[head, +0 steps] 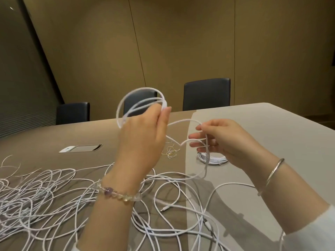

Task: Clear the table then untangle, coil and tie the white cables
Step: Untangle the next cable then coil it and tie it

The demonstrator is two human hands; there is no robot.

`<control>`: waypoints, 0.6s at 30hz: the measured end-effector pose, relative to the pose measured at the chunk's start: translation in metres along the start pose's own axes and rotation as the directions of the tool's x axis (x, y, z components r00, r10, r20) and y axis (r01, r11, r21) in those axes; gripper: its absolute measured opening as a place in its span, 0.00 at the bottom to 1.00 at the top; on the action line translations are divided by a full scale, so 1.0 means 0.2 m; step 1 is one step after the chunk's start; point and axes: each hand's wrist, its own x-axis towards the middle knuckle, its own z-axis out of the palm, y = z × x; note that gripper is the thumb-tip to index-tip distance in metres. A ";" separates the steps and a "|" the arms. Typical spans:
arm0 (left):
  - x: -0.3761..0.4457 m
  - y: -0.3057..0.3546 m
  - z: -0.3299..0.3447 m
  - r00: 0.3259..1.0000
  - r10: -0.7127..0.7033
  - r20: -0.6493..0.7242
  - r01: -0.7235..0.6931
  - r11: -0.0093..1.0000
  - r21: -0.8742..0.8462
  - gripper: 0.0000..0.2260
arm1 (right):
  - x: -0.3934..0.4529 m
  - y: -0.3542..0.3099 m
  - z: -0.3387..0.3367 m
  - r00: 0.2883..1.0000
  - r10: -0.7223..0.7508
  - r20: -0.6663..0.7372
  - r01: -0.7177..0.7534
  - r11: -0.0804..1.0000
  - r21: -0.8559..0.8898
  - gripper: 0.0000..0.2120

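A: Starting at the left, what did you have on the table (272, 124)?

B: You had a loose tangle of white cables (45, 192) spread across the near left of it, running under your raised wrists toward the middle. Farther back sat a flush panel (80, 148) set into the tabletop.

A: And your left hand (141, 142)?

B: You held it up above the table, fingers curled around a small coil of white cable (141, 104) of several loops. A beaded bracelet (117, 193) circled that wrist.

A: What lay between the hands?

B: A strand ran from the coil across to your right hand (223, 140), and below it a little heap of gold twist ties (170, 151) rested on the table.

A: The right hand's hold?

B: Your fingertips pinched that strand lightly, which then dropped to the table. A silver bangle (272, 173) sat on that wrist. Just behind the hand lay a finished coil (213, 159), flat on the lighter part of the tabletop. Three dark chairs (206, 94) stood along the far edge.
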 end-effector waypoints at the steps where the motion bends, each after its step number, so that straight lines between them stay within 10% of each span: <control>1: 0.00 0.00 0.03 0.997 -0.016 0.071 0.020 0.998 -0.066 0.18 | 0.00 -0.01 0.01 0.999 -0.027 -0.021 0.027 0.999 0.024 0.08; 7: -0.07 -0.08 0.17 0.779 -0.151 0.609 0.363 0.900 -0.241 0.20 | -0.03 -0.02 0.06 0.967 -0.253 -0.019 0.252 0.967 -0.034 0.09; 13: -0.07 -0.13 0.22 0.744 -0.334 0.579 0.655 0.538 -0.531 0.17 | -0.06 -0.02 0.02 0.913 -0.214 0.346 0.310 0.917 -0.252 0.06; 18: -0.06 -0.16 0.18 0.786 -0.246 0.567 0.614 0.416 -0.671 0.18 | 0.00 0.03 0.03 0.943 -0.301 0.144 0.331 0.899 -0.288 0.08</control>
